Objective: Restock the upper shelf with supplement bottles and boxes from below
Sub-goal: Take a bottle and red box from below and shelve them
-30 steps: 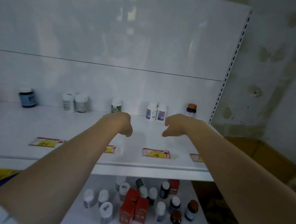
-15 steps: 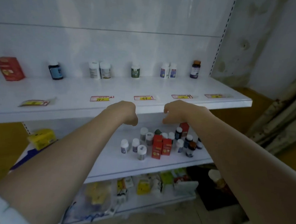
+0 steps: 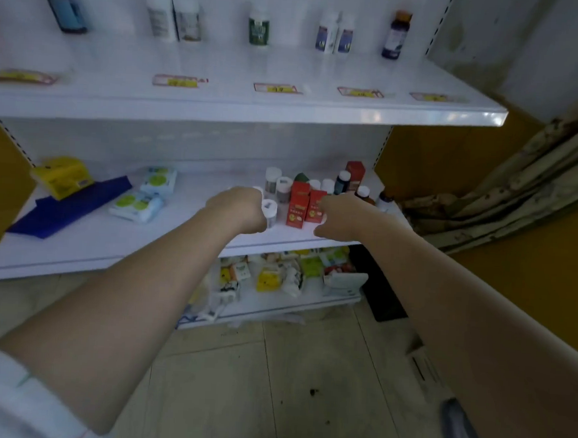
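At frame centre the left hand (image 3: 237,210) and right hand (image 3: 340,218) hang knuckles-up over the front of the middle shelf (image 3: 110,241). Their fingers are curled under and hidden, so I cannot tell whether either grips anything. A white-capped bottle (image 3: 269,211) stands just beside the left hand, two glossy red boxes (image 3: 298,206) stand between the hands, and small round bottles (image 3: 342,183) crowd behind, while soft white packets (image 3: 138,204), a flat blue sheet (image 3: 65,205) and a yellow pack (image 3: 63,176) lie at middle left. Along the top, the smooth white upper shelf (image 3: 254,106) carries a sparse back row of cylindrical bottles (image 3: 258,29) and yellow price labels (image 3: 278,89) near its front.
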The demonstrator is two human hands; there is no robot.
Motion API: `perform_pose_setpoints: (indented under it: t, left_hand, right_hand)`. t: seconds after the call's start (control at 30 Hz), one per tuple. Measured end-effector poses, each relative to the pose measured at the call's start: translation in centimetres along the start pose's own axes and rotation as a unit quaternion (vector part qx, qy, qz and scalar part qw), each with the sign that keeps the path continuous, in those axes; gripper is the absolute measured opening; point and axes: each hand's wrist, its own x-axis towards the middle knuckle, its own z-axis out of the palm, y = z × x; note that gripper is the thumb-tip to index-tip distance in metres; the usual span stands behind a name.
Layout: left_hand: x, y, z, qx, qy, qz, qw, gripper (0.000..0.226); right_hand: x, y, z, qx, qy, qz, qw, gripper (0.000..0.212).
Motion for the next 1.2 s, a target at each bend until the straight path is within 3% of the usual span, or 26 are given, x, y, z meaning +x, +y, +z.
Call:
perform_pose_setpoints:
  t: [0.4,0.63,0.83,1.07,1.2]
  left_hand:
    - [8.7,-1.0,8.1,-0.030,-0.040,-0.023,0.998,0.017]
    - [18.1,-2.6,10.6,-0.068,-0.032,-0.018,0.997,0.049]
    - [24.1,-3.5,13.1,-0.079,-0.024,-0.016,0.996,0.049]
    - [29.0,-3.5,16.0,-0.086,-0.032,-0.011,0.996,0.064]
    - [29.9,-3.0,16.8,-0.108,0.009,-0.013,0.994,0.062]
  right_hand:
    - [8.5,3.0,7.1,0.043,-0.037,0.022,0.998,0.050]
    - [17.9,3.9,9.6,0.051,-0.022,0.040,0.998,0.040]
    - [24.8,4.8,11.5,0.063,-0.010,0.053,0.997,0.049]
    - [29.9,4.9,13.3,0.027,0.028,0.090,0.995,0.079]
    - [31.1,4.6,14.7,0.024,0.099,0.108,0.989,0.070]
